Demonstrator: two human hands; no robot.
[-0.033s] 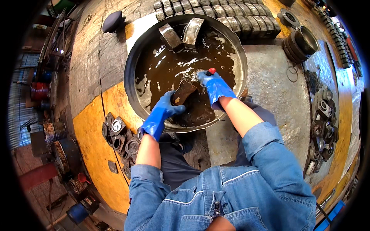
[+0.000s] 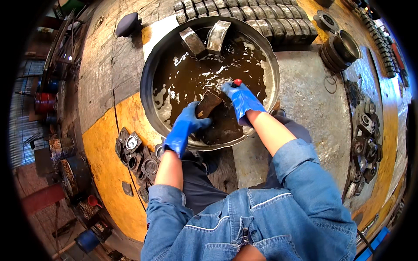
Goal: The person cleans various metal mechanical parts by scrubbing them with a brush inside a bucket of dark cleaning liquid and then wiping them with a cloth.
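In a wide round metal basin [image 2: 147,93] of brown liquid, my blue-gloved left hand [image 2: 191,118] grips a dark, wet metal block [image 2: 209,103] with thumb and fingers on its near end. The block is tilted, partly in the liquid. My right hand [image 2: 235,90], in the same kind of glove, is closed round a tool with a red handle end [image 2: 237,82]; its working part is hidden by the hand and splashing liquid. Two more curved metal blocks, one on the left [image 2: 193,41] and one on the right [image 2: 218,35], lean at the basin's far side.
Rows of similar metal blocks [image 2: 278,30] stand beyond the basin. Dirty metal parts lie in a pile [image 2: 141,161] at left and another [image 2: 366,143] at right. A round metal pot [image 2: 347,45] stands at the far right, near a thin ring [image 2: 330,84]. A dark cap-like object [image 2: 127,25] lies far left.
My right hand has shifted slightly left with the red-ended tool, toward the block. My left hand and forearm have moved a little to the right, still gripping the block.
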